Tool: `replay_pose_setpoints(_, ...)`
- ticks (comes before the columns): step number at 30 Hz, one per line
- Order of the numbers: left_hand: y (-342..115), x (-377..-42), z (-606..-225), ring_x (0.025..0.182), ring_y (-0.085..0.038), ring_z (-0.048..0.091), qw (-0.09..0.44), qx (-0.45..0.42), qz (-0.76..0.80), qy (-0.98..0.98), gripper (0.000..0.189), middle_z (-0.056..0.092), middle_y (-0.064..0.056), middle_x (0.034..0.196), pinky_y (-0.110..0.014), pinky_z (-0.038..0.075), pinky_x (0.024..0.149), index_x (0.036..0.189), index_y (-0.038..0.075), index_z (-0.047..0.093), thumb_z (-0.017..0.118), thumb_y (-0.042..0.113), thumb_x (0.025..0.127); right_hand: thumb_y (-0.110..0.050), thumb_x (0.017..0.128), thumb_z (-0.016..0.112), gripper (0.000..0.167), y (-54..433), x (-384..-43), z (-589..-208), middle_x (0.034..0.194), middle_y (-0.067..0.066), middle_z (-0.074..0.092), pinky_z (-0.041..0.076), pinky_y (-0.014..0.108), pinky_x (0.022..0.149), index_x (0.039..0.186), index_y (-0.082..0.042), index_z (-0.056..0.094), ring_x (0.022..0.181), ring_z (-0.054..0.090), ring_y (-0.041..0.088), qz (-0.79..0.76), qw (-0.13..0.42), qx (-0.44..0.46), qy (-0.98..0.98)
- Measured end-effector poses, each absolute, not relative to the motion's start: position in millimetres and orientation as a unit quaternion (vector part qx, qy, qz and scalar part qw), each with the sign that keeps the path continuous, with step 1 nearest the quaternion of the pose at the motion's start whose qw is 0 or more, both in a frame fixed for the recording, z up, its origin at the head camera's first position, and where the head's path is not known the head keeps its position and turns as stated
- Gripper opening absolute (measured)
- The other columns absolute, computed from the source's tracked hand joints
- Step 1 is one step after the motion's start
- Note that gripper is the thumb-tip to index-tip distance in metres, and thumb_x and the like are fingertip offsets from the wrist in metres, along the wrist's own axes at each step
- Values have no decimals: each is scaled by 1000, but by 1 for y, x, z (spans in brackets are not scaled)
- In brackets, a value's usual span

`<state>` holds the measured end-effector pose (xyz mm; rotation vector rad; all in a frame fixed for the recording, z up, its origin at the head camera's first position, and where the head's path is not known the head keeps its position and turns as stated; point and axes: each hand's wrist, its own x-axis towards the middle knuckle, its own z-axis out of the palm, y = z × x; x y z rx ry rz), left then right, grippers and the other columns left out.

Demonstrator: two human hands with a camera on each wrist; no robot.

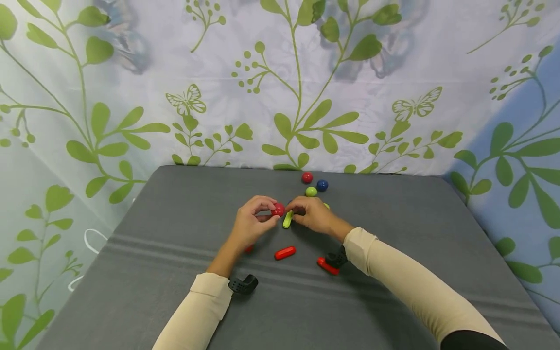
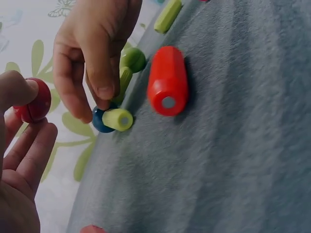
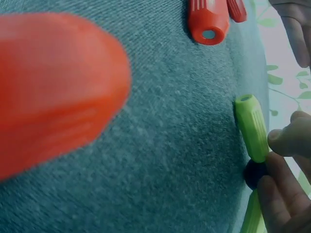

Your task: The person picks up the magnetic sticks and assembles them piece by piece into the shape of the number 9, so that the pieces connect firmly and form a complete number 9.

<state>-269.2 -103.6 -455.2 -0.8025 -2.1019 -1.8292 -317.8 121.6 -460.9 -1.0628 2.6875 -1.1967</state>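
My left hand [image 1: 250, 221] holds a glossy red ball [image 1: 278, 209] between thumb and fingertips, just above the table. Beside it, my right hand [image 1: 317, 214] has its thumb and fingers at a light-green magnetic stick [image 1: 287, 219], pinching it near its far end. That end meets a dark blue ball [image 3: 254, 174], which the right fingers partly cover. A second green stick [image 3: 252, 213] continues from the ball in the right wrist view. In the left wrist view a green ball [image 2: 133, 59] shows behind the right hand.
On the grey table [image 1: 175, 291], a red stick [image 1: 285, 253] lies nearer me, another red stick [image 1: 328, 269] by the right wrist, and a red piece [image 1: 248, 249] behind the left wrist. Farther back are a red ball [image 1: 307, 177], a blue ball [image 1: 322, 185] and a green ball [image 1: 311, 191].
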Motion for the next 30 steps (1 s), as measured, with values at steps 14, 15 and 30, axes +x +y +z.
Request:
replay_pose_setpoints(14, -88, -240, -450, 93, -44, 69, 89, -254, -598, -755, 19, 62, -30, 104, -53, 57, 76, 91, -14, 62, 74, -21, 77, 8, 89, 70, 32, 124, -321, -464, 109, 4, 71, 54, 38, 86, 115, -10, 76, 99, 67, 21, -345, 38, -361, 866)
replay_pose_setpoints(15, -88, -240, -451, 93, -44, 69, 88, -253, -594, -758, 20, 62, -29, 104, -52, 58, 76, 91, -14, 63, 74, -21, 77, 8, 88, 70, 33, 124, -321, -464, 108, 4, 71, 54, 38, 86, 115, -10, 76, 98, 67, 21, -339, 39, -368, 865)
replay_pose_setpoints(30, -89, -252, -480, 89, -41, 68, 91, -261, -576, -770, 24, 63, -24, 100, -51, 59, 73, 94, -10, 65, 78, -19, 76, 11, 86, 70, 26, 120, -328, -468, 104, 1, 70, 53, 37, 85, 100, -10, 76, 98, 66, 19, -312, 16, -396, 863)
